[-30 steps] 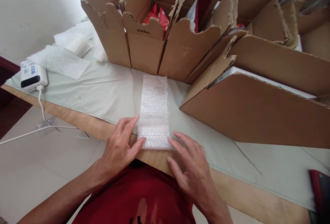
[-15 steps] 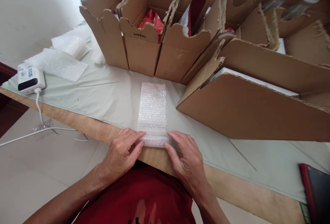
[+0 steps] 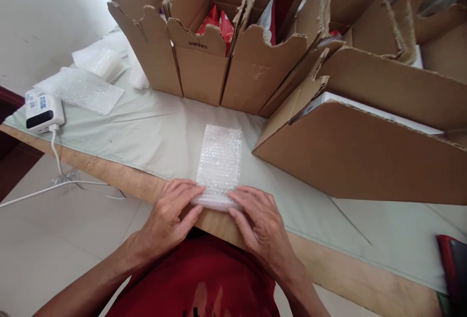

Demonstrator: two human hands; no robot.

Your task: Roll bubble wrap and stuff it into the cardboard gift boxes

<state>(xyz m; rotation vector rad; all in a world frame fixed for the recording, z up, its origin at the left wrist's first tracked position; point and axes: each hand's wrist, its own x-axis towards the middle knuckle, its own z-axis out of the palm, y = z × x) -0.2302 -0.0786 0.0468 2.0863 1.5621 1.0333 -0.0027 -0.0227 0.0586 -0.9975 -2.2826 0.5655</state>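
Observation:
A strip of clear bubble wrap (image 3: 220,158) lies on the cloth at the table's front edge, its near end folded or rolled into a thicker band. My left hand (image 3: 178,207) grips the left end of that band between thumb and fingers. At the right end, my right hand (image 3: 257,214) pinches the band the same way, fingers on top and thumb at the near side. Whether anything lies inside the roll cannot be made out.
Cardboard bins (image 3: 199,71) holding packets line the back. A larger slanted cardboard box (image 3: 365,156) stands at right. More bubble wrap pieces (image 3: 87,88) lie at left beside a white device (image 3: 44,111) with a cable. A dark red-edged object (image 3: 450,268) sits at far right.
The bubble wrap's near end has been turned over further, so the flat part is shorter. My right hand's fingers have moved slightly inward over the band. The view has shifted a little.

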